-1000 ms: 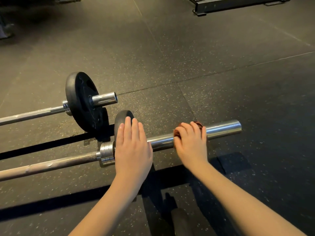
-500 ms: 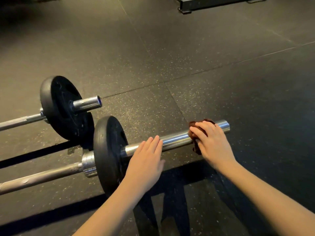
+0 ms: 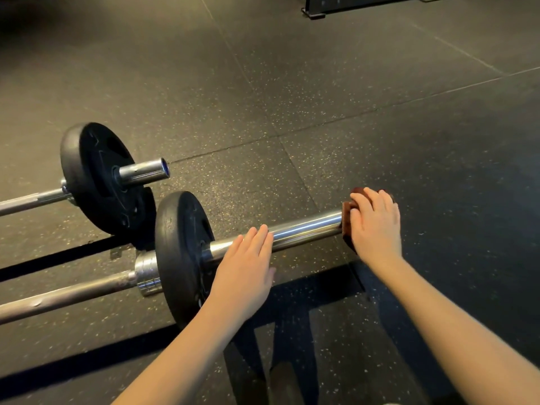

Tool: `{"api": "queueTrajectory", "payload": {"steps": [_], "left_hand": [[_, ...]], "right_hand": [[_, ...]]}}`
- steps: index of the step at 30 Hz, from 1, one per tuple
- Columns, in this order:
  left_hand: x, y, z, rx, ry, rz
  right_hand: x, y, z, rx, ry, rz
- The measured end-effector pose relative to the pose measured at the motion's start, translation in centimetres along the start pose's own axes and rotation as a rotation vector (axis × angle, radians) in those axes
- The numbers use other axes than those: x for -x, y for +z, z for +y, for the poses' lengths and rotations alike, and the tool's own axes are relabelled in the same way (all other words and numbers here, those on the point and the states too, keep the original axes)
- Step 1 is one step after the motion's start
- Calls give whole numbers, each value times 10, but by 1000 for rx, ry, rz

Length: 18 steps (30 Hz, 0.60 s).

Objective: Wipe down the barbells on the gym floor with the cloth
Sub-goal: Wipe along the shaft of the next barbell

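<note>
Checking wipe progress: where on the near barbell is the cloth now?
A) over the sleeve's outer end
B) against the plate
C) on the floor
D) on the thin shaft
A: the right hand grips the cloth over the outer end of the sleeve, well away from the plate.

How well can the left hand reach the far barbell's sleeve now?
Probably yes: the left hand rests open on the near sleeve; only the near plate stands partly between it and the far sleeve.

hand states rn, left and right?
Left hand: open, fingers straight, on the sleeve.
Right hand: holding the cloth over the sleeve's end.
</note>
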State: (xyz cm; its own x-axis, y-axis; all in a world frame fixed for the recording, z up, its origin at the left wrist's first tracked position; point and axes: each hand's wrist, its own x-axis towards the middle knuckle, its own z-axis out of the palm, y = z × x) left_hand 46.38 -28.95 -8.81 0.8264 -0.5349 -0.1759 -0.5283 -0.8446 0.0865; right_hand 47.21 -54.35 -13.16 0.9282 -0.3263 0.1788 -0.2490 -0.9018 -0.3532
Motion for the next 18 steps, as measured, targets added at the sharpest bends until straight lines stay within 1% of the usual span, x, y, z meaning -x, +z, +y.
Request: {"api": "queueTrajectory", "payload": {"steps": [1, 2, 4, 5, 6, 7, 9, 10, 11, 12, 13, 15, 16, 17, 18], "left_hand": [[0, 0, 0, 0, -2, -1], [0, 0, 1, 2, 0, -2], [2, 0, 0, 10, 9, -2], [3, 1, -1, 9, 12, 1], [3, 1, -2, 4, 16, 5], [4, 1, -2, -3, 19, 9], [4, 1, -2, -10, 20, 8], [4, 1, -2, -9, 19, 8], [3, 1, -1, -9, 17, 12], [4, 0, -1, -7, 17, 16], [4, 0, 0, -3, 17, 16], [4, -2, -2, 4, 25, 21], [4, -2, -4, 7, 32, 25], [5, -2, -5, 11, 37, 29], [5, -2, -6, 16, 41, 32]], "right_hand": [[9, 5, -8, 4, 10, 3], [17, 7, -10, 14, -34, -3], [25, -2, 0, 70, -192, -45], [19, -9, 8, 102, -238, -66], [10, -15, 14, 119, -241, -75], [-1, -20, 15, 124, -186, -66], [-15, -19, 1, 64, -12, -34], [-14, -14, -12, 21, 39, -30], [-11, -10, -23, -14, 32, -25], [-5, -6, -29, -48, -27, -31], [2, -5, -30, -72, -127, -64], [4, -10, -14, -62, -299, -137], [-2, -14, -3, -18, -334, -129], [-9, -15, 4, 40, -319, -84], [-16, -15, 7, 77, -238, -33]]}}
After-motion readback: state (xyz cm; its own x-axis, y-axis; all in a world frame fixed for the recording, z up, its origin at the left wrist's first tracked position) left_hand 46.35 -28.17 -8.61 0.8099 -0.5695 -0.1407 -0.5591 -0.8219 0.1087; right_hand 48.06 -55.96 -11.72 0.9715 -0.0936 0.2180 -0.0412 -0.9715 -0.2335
